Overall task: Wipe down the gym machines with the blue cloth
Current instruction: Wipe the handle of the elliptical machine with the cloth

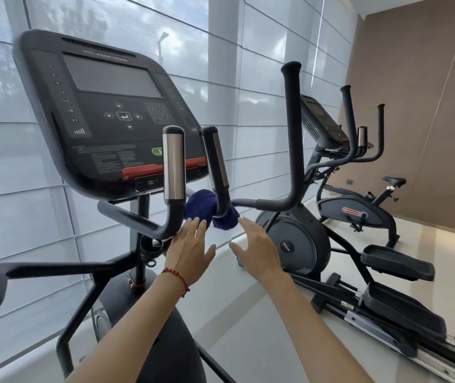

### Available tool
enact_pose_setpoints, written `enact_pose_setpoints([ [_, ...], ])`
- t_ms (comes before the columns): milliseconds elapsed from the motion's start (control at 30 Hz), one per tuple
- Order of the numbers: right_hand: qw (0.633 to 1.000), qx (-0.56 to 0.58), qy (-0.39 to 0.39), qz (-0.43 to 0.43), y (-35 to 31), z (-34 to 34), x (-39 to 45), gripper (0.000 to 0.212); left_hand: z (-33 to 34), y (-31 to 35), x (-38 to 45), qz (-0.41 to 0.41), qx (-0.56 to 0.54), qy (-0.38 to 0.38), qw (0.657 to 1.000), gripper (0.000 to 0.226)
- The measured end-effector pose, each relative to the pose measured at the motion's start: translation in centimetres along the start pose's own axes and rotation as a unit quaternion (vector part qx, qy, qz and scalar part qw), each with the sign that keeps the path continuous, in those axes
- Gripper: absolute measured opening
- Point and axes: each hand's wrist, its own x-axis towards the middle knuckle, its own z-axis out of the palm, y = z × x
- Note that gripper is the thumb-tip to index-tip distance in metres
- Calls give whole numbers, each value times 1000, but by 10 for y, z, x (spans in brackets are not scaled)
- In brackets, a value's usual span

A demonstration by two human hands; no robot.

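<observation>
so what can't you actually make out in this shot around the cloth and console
- Blue cloth, head view: its middle is hidden behind the right grip bar.
- Console: fine print too small to read; green button half covered by the left grip bar.
- Left hand, right hand: cannot tell whether fingertips touch the cloth.

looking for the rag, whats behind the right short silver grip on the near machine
The blue cloth sits draped over the bend behind the right grip. The grip covers its middle. Both hands, left and right, are open before it.
</observation>
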Motion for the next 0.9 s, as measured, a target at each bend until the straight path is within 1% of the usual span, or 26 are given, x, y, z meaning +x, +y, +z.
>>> enact_pose_setpoints([
  [333, 1000, 3, 4, -27, 30, 25, 34, 61, 29, 1, 32, -13, 29, 50, 998, 69],
  [600, 997, 0, 33, -68, 48, 45, 68, 61, 48, -5, 53, -30, 49, 89, 994, 73],
  [767, 995, -3, 50, -91, 56, 53, 81, 61, 59, -9, 67, -44, 45, 91, 994, 77],
  [900, 993, -7, 57, -102, 60, 58, 83, 60, 65, -14, 77, -55, 45, 90, 993, 71],
])
